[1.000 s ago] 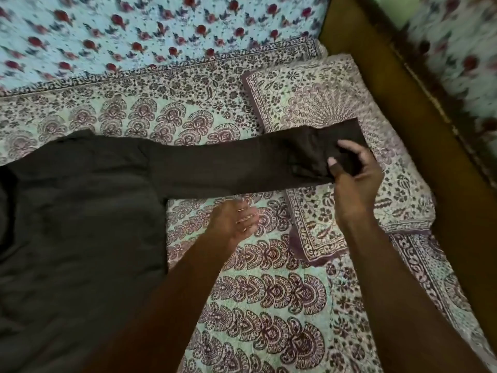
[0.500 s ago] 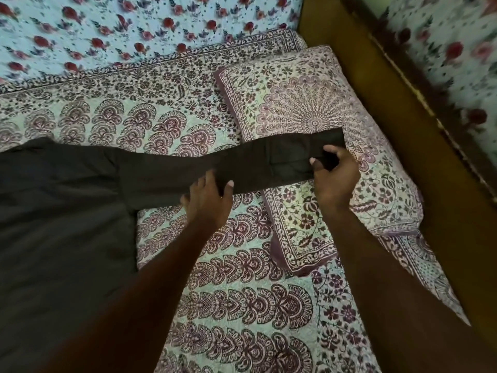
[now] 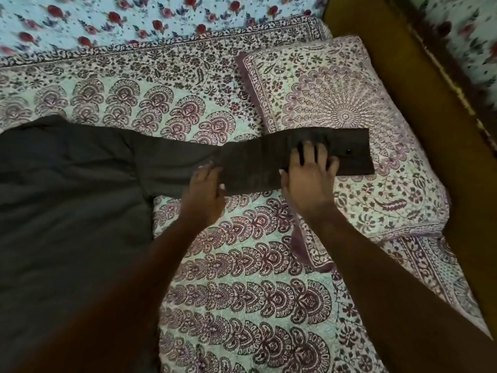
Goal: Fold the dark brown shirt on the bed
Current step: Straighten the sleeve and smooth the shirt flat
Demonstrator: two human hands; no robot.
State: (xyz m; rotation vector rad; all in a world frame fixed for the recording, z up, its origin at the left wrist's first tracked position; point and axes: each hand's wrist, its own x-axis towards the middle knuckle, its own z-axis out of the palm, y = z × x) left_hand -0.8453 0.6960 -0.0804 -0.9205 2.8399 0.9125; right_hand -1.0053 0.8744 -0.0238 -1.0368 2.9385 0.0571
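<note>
Both hands are down on the long sleeve [image 3: 252, 168] of the dark brown cotton shirt [image 3: 67, 211]. The right hand [image 3: 309, 176] lies flat with its fingers [image 3: 305, 153] spread and straight, pressing the sleeve just short of the cuff [image 3: 357, 162]; it grips nothing. The left hand [image 3: 205, 189] sits at the near edge of the sleeve, closer to the shoulder, with its fingers fairly straight on the cloth and the thumb lying along the edge. It seems to press rather than pinch, though whether any fingertip tucks under the fabric cannot be told.

The shirt's body is spread over the left side of the bed, on the quilted bedspread printed with maroon paisley fans [image 3: 242, 305]. Its sleeve stretches out to the right, nearly straight, and its end lies across the rectangular pillow in a matching maroon print with a radial motif [image 3: 349, 84]. A small dark button [image 3: 348, 151] shows on the cuff, just beyond the right hand's fingertips.

Beyond the bedspread, at the top, lies a pale blue sheet with red flowers [image 3: 134, 17]. A brown wooden board [image 3: 416, 117] runs along the right of the pillow.
</note>
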